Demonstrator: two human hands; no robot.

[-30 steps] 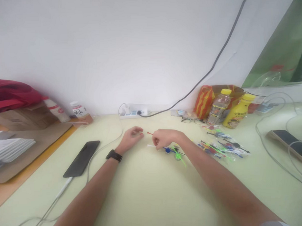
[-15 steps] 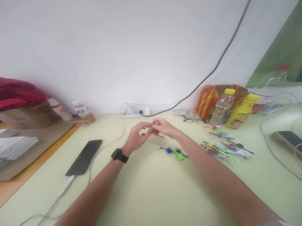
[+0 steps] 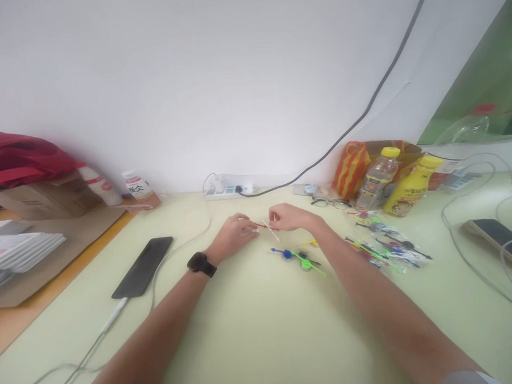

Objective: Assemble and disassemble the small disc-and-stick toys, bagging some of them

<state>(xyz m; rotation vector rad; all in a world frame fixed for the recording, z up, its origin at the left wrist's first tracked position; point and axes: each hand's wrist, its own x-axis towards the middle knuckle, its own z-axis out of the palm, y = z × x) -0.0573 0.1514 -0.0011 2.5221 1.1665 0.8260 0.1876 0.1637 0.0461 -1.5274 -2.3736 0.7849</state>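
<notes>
Near the middle of the table, my left hand (image 3: 231,237) has its fingers closed around one end of a thin red plastic stick (image 3: 261,225). A small pale bit shows at its thumb tip. Opposite it, my right hand (image 3: 289,218) is closed in a pinch at a thin white stick (image 3: 272,231), which slants across the red one. The exact contact at the right fingertips is too small to make out. Just in front lie a blue arrow piece with a round hub (image 3: 287,254) and a green one (image 3: 305,264). A black piece and a yellow piece (image 3: 313,243) are beside them, partly overlapped.
Several bagged colourful plastic pieces (image 3: 388,245) lie right of my right forearm. Behind them stand a yellow bottle (image 3: 412,188), a clear bottle (image 3: 376,181) and a striped bag (image 3: 351,173). Glasses (image 3: 330,202) and a power strip (image 3: 230,191) sit by the wall; a phone (image 3: 143,267) charges at left.
My hands have moved apart, the right one shifting to the right. The white stick has gone from upright to slanting, and more of the red stick shows between the hands.
</notes>
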